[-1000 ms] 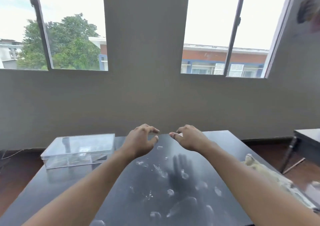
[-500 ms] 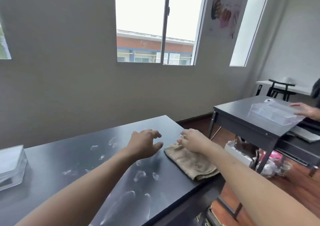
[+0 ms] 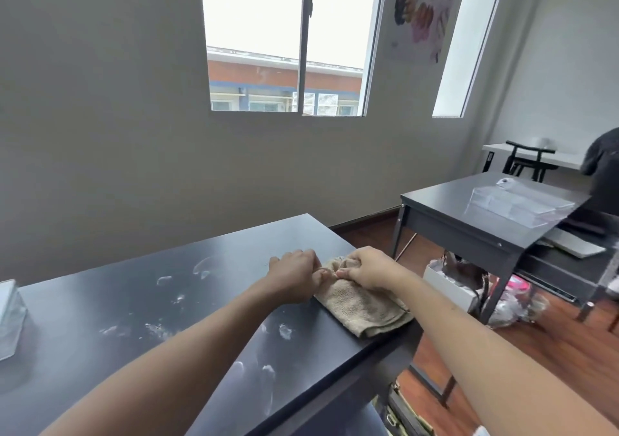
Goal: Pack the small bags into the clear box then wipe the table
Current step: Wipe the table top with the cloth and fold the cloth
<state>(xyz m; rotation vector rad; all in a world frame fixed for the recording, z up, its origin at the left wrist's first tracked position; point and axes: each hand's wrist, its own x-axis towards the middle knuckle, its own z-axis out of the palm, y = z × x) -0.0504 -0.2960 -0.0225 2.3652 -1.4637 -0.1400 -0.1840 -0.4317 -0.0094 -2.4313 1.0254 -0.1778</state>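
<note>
A folded tan cloth (image 3: 365, 308) lies at the right end of the black table (image 3: 187, 305), near its edge. My right hand (image 3: 368, 270) rests on the cloth's far end with fingers curled into the fabric. My left hand (image 3: 296, 278) sits at the cloth's left edge, its fingers pinching the fabric beside my right hand. The clear box (image 3: 10, 318) shows only as a corner at the far left of the table. White smudges mark the tabletop. No small bags are visible loose on the table.
A second black table (image 3: 445, 214) stands to the right with a clear box (image 3: 519, 206) on it. A person in dark clothes (image 3: 603, 167) is at the right edge. Bags and a white box (image 3: 449, 285) sit on the wood floor between the tables.
The view swung right, so the clear box slid to the left edge. Both hands moved from above the smudged tabletop onto the tan cloth and closed on it.
</note>
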